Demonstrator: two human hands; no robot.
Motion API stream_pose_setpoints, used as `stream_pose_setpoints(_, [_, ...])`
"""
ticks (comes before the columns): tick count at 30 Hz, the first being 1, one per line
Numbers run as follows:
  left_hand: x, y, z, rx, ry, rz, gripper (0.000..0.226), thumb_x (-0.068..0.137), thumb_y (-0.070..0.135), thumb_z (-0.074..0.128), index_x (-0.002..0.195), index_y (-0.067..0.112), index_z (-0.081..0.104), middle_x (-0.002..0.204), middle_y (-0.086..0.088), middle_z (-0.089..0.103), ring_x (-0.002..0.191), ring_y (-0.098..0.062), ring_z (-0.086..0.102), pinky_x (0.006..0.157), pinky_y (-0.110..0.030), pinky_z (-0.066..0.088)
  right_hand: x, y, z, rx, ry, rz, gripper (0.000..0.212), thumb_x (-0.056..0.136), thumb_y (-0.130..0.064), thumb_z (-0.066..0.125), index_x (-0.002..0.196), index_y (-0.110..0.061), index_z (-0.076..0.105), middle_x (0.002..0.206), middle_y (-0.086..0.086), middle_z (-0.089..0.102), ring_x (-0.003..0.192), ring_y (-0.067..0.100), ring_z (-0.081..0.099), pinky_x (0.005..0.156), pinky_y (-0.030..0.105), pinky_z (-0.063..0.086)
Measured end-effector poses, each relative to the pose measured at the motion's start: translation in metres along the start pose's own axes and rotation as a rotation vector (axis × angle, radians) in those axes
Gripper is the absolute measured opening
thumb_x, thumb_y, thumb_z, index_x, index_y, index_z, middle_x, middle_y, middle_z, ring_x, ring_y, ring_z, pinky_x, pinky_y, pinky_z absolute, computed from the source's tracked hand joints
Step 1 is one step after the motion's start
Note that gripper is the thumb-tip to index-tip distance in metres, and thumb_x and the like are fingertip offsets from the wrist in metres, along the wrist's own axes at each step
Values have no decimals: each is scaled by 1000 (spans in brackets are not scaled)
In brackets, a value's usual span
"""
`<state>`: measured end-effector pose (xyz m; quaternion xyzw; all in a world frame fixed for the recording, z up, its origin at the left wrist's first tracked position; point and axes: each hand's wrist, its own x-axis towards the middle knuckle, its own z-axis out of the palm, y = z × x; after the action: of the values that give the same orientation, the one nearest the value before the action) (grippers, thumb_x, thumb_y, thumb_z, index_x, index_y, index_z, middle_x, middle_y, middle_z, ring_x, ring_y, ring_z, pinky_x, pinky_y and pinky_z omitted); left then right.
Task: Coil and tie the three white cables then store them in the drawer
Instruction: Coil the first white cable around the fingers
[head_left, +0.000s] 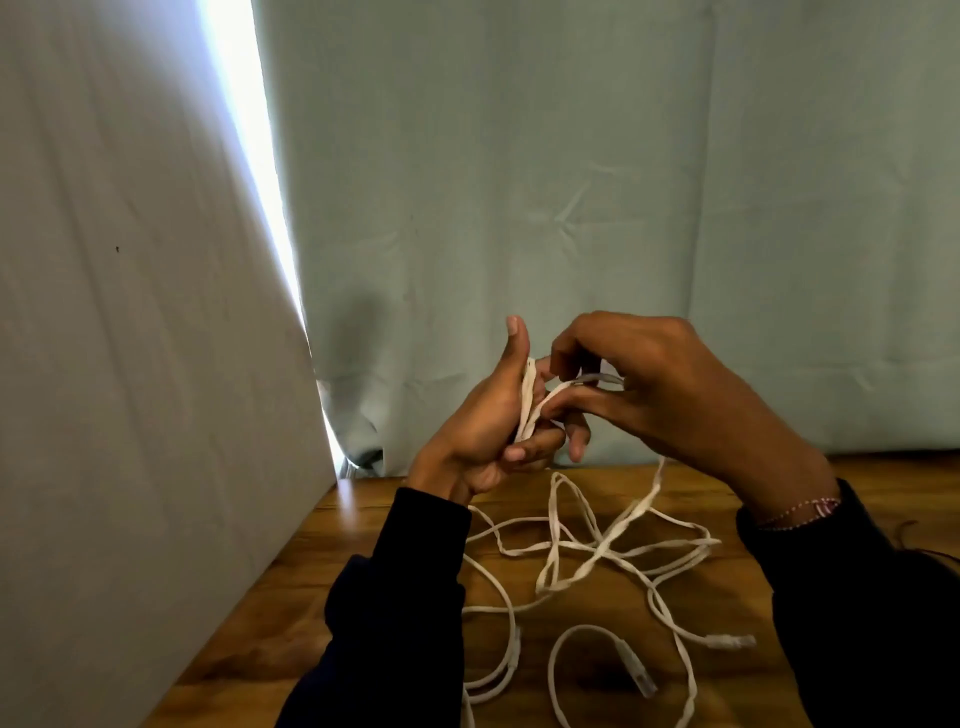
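Nearest the camera, at about six o'clock, loose white cables (597, 561) are seen tangled on the wooden table (291, 597), their loops crossing one another; how many separate cables lie there cannot be told. Three plug ends are visible: one (636, 670) at five o'clock pointing toward the near edge, one (730, 640) at four o'clock pointing right, and a third (515, 644) lying upright beside a loop at six o'clock. No container is visible.

Dark sleeves (395, 597) cover both forearms and hide part of the tangle at seven o'clock. A thread bracelet (800, 512) is worn on the right wrist.

Above the table, a small coil (527, 402) is held in the curled fingers of the left hand (485, 426), thumb raised, its long axis running roughly upright. A strand (571, 384) leading from the coil toward three o'clock is pinched by the right hand (654, 379).

Farthest away, pale curtains (571, 182) hang behind, with a bright gap at eleven o'clock.
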<state>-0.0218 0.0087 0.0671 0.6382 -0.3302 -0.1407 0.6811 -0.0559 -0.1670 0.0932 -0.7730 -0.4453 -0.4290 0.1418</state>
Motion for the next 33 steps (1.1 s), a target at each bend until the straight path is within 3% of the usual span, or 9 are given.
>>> stream_pose_setpoints(4, [1,1,-8,-86,-146,-23,96,84,81,26,139,6,51,52,-12,57,27,-3,29,34,-19,15,-4,9,-2,-191,124,-69,24,89,-26,67,99,-5,72,93,10,72,82,24,68,69,33,53])
stream_pose_setpoints(9, [-7,7,-1,78,-117,-20,60,88,62,49,109,8,63,43,-3,42,28,-5,24,34,-15,19,-6,17,2,-378,299,-126,19,97,-19,64,103,-4,74,100,13,74,87,29,69,70,41,54])
stream_pose_setpoints(14, [-11,10,5,-102,-271,0,28,102,20,39,102,1,60,37,0,42,25,-6,19,33,-13,14,-12,27,16,-291,346,-30,25,94,-13,67,118,-11,73,103,4,77,85,25,73,72,38,59])
stream_pose_setpoints(17, [-12,6,7,-255,-392,63,41,98,9,49,137,-4,49,40,-3,51,24,-8,17,30,-16,14,-12,27,33,33,219,122,40,91,0,65,128,-14,68,108,4,76,92,18,73,82,25,57])
stream_pose_setpoints(20, [-11,2,10,-331,-383,164,68,95,4,51,156,13,23,57,-14,66,27,-7,25,30,-17,21,-10,24,43,209,49,333,47,92,2,63,133,-23,63,99,8,76,77,15,73,71,9,51])
stream_pose_setpoints(22, [-10,2,10,-345,-364,224,78,95,3,52,159,29,15,82,-25,72,30,-8,45,30,-15,28,-9,16,45,211,-195,427,55,96,-5,59,142,-33,50,100,6,72,68,13,69,60,14,51])
stream_pose_setpoints(24, [-7,4,9,-420,-413,233,80,97,2,49,157,41,13,127,-32,62,67,-23,75,42,-20,51,-9,6,44,215,-448,542,48,99,-9,55,139,-33,47,110,5,63,70,11,63,50,16,48])
stream_pose_setpoints(27, [-2,7,6,-521,-367,245,85,96,-8,34,155,51,15,159,-24,29,135,-40,50,85,-51,59,-9,-4,39,225,-639,592,27,104,-15,48,128,-24,56,109,1,64,67,8,61,49,14,46])
stream_pose_setpoints(33, [7,1,0,-522,0,293,91,87,-15,38,154,47,26,156,-17,37,147,-37,31,105,-62,41,-4,-18,29,112,-791,507,34,107,-23,44,140,-17,43,79,-11,51,68,9,60,69,23,55])
